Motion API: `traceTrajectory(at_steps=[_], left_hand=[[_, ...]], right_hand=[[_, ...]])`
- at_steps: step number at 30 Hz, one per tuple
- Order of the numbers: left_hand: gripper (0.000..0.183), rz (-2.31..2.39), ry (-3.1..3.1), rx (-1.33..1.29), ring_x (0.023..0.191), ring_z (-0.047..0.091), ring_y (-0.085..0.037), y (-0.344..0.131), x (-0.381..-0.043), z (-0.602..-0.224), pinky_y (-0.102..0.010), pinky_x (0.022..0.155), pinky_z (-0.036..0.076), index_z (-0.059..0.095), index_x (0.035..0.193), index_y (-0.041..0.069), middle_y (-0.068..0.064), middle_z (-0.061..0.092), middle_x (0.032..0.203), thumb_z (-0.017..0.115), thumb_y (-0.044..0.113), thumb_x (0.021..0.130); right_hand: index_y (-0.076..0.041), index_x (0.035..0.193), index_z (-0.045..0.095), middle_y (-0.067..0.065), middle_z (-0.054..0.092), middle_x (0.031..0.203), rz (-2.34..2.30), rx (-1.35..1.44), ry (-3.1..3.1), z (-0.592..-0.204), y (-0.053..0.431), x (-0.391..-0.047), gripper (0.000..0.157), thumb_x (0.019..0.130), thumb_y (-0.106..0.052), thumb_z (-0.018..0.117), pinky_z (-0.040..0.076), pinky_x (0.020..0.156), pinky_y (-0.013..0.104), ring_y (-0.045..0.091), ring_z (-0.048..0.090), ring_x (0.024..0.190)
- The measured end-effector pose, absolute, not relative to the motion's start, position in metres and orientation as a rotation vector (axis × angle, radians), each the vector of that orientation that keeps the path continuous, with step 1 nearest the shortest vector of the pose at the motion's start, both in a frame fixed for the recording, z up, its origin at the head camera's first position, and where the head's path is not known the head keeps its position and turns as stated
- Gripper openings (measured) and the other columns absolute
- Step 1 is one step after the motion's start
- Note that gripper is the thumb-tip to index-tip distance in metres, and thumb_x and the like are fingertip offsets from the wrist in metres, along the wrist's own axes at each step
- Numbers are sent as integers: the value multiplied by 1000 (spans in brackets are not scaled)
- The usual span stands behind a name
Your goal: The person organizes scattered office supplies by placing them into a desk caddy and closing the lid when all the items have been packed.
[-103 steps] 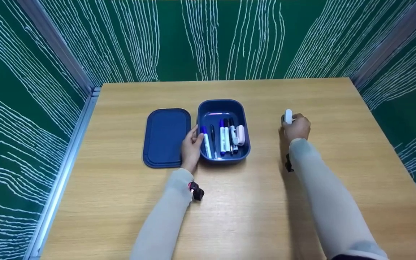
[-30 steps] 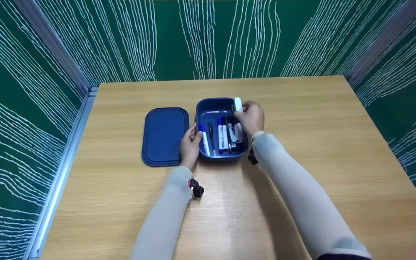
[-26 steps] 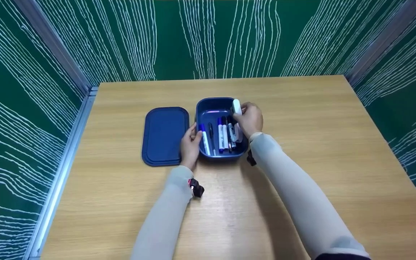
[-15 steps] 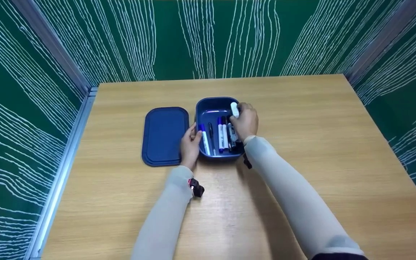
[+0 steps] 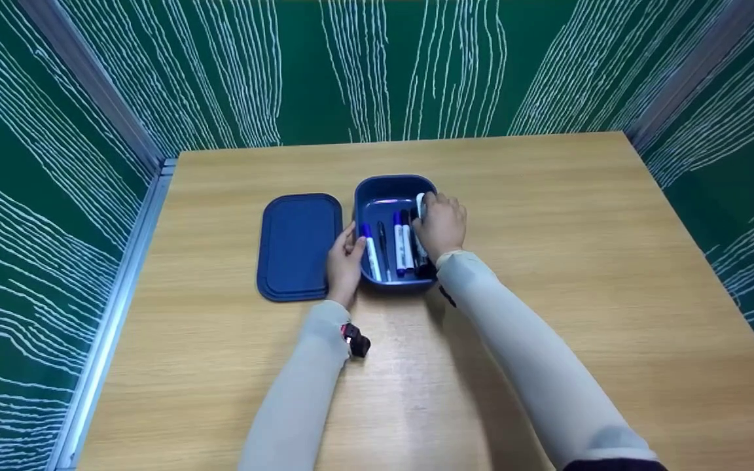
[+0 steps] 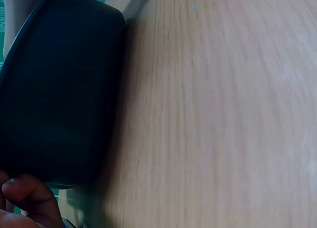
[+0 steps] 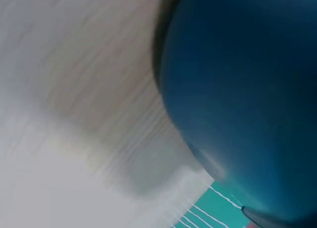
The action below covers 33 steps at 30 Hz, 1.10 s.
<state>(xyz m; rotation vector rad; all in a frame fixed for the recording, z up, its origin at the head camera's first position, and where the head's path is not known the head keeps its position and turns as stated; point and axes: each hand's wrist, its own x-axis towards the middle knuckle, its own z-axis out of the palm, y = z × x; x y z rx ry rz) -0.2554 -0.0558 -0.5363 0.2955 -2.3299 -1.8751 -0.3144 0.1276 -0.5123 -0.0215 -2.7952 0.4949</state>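
An open navy box [image 5: 387, 188] stands on the table, its side filling much of the left wrist view [image 6: 59, 89]. My left hand [image 5: 344, 265] holds its left wall, thumb at the rim and fingers along the outside. My right hand [image 5: 442, 226] reaches over the right rim, gripping a small rounded white thing [image 5: 420, 204] inside the box; the hand hides most of it. In the box lie a purple-capped marker [image 5: 372, 256], a dark pen [image 5: 383, 242] and several more markers [image 5: 400, 245]. The pink item at the right is now covered by the right hand.
A navy lid [image 5: 302, 248] lies flat on the wooden table [image 5: 220, 366], just left of the box and beside the left hand. Green panels [image 5: 324, 78] with white lines rise behind the table and on both sides.
My right hand has carried the white thing from the table's right side leftward over the rim, then down into the box. The left hand has stayed at the box's left wall.
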Motion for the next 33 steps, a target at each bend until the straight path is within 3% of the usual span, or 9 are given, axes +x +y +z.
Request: traceTrajectory(at_steps=[4, 11, 19, 27, 33], left_hand=[[44, -1878, -2326, 290, 83, 51, -13, -55, -255, -536, -27, 77, 43, 55, 140, 12, -6, 63, 97, 62, 17, 97], [45, -1884, -2344, 293, 82, 50, -12, -54, -254, -536, -26, 77, 43, 55, 141, 14, -3, 59, 92, 62, 19, 97], [46, -1903, -2360, 326, 85, 50, -14, -54, -252, -537, -26, 78, 43, 53, 143, 17, -3, 58, 96, 61, 22, 98], [44, -1889, -2355, 304, 79, 47, -13, -56, -253, -537, -26, 73, 39, 55, 141, 17, 1, 48, 82, 62, 21, 98], [45, -1910, -2354, 323, 79, 47, -12, -55, -253, -537, -25, 72, 39, 54, 142, 19, 1, 49, 84, 61, 24, 99]], right_hand=[[-1, 116, 61, 18, 65, 106, 383, 15, -2838, -510, 128, -312, 40, 85, -23, 72, 42, 88, 50, 38, 56, 97], [3, 110, 65, 18, 62, 104, 400, 52, -2838, -507, 131, -307, 35, 86, -22, 71, 46, 85, 49, 36, 56, 95], [1, 122, 62, 17, 56, 111, 901, -95, -2791, -498, 152, -306, 37, 90, -18, 63, 47, 88, 45, 32, 56, 101], [3, 120, 65, 16, 64, 107, 1546, -394, -2715, -486, 180, -300, 34, 93, -17, 58, 50, 80, 31, 25, 62, 92], [4, 117, 67, 15, 66, 108, 1725, -455, -2791, -490, 187, -295, 30, 96, -14, 56, 53, 79, 30, 27, 65, 96]])
